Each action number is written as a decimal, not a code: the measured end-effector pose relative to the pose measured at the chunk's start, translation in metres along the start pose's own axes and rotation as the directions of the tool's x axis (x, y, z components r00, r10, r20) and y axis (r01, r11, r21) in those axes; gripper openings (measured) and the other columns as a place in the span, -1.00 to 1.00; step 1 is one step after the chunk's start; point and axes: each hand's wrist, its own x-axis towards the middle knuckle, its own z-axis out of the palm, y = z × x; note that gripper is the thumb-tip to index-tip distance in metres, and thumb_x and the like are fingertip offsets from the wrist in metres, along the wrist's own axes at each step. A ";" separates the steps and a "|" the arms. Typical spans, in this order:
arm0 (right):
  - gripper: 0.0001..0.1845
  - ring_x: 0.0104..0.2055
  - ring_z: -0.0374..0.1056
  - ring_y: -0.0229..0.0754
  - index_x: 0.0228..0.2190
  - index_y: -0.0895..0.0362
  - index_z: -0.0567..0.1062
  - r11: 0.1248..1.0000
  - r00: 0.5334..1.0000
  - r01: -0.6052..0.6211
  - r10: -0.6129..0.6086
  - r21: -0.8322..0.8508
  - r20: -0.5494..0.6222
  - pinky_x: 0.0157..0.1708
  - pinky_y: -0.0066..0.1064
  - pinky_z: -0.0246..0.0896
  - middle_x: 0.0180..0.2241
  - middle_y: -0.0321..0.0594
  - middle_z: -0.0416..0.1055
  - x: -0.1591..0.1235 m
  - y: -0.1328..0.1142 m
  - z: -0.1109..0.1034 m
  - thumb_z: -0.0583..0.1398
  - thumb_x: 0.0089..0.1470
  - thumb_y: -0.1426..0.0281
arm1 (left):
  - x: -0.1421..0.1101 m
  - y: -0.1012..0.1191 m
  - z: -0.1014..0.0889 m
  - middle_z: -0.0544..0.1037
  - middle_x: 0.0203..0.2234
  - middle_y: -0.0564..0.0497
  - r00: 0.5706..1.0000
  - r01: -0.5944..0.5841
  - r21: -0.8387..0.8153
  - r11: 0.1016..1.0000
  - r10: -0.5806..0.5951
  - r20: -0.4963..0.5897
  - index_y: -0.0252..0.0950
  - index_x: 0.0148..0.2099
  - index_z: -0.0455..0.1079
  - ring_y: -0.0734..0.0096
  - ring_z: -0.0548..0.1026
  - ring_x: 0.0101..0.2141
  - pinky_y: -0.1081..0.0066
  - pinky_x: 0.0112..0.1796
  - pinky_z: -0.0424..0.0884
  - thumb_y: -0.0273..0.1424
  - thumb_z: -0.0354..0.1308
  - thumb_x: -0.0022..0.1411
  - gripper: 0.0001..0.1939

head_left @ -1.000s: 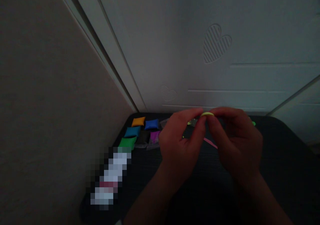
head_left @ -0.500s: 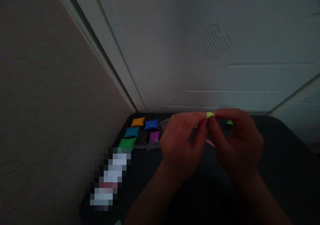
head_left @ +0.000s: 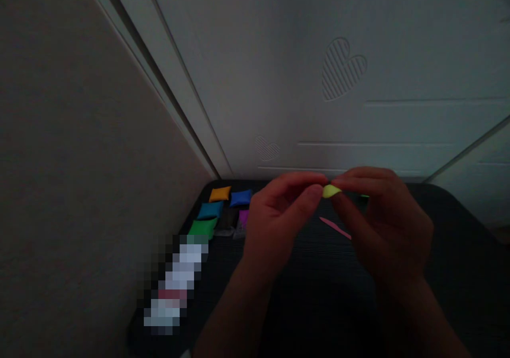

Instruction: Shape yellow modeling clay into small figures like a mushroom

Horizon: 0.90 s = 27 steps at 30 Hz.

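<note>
Between my two hands, above the dark table, is a small piece of yellow modelling clay (head_left: 330, 191), flattened and slightly curved. My left hand (head_left: 274, 217) pinches its left end between thumb and fingers. On the other side my right hand (head_left: 386, 220) grips the right end with thumb and forefinger. Below them on the tabletop lies a pink modelling tool (head_left: 335, 227), its right end covered by my right hand. A bit of green clay (head_left: 364, 198) shows partly behind the right-hand fingers.
Several clay packets lie at the table's back left: orange (head_left: 220, 194), blue (head_left: 240, 198), teal (head_left: 210, 210), green (head_left: 203, 228), black (head_left: 227, 221) and purple (head_left: 243, 220). A blurred-out pale item (head_left: 177, 283) lies along the left edge. A white panel with embossed hearts (head_left: 342, 71) rises behind the table (head_left: 311, 283).
My hands have shifted their hold on the yellow clay, which is slightly lower and shows more of its surface. My left hand moved a little left, uncovering more of the pink tool.
</note>
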 end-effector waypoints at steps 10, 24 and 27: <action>-0.88 -0.30 0.33 -0.30 -0.37 0.04 0.47 0.977 0.976 -0.201 0.194 0.064 0.103 -0.29 -0.41 0.21 -0.37 -0.38 0.41 0.002 -0.001 -0.002 0.27 -0.02 0.47 | 0.009 -0.003 -0.004 0.59 -0.40 0.06 0.962 0.273 -0.173 0.946 -0.268 0.053 -0.19 -0.33 0.50 0.49 0.54 -0.37 0.42 -0.27 0.49 -0.34 0.28 0.02 -0.89; -0.86 -0.29 0.36 -0.24 -0.33 0.01 0.45 0.979 0.996 -0.032 0.047 -0.202 0.073 -0.27 -0.36 0.27 -0.35 -0.34 0.45 0.000 -0.002 -0.001 0.24 0.00 0.45 | 0.010 -0.008 -0.009 0.58 -0.39 0.09 0.965 0.263 -0.170 0.950 -0.255 0.066 -0.15 -0.31 0.50 0.55 0.52 -0.38 0.47 -0.28 0.46 -0.41 0.24 0.08 -0.92; -0.76 -0.23 0.37 -0.22 -0.23 0.00 0.45 0.981 0.991 0.002 0.023 -0.196 0.128 -0.24 -0.34 0.28 -0.27 -0.31 0.46 0.001 -0.001 -0.003 0.24 0.00 0.44 | 0.010 -0.008 -0.010 0.58 -0.42 0.10 0.964 0.264 -0.158 0.951 -0.258 0.062 -0.16 -0.33 0.50 0.57 0.51 -0.40 0.51 -0.32 0.46 -0.40 0.26 0.06 -0.93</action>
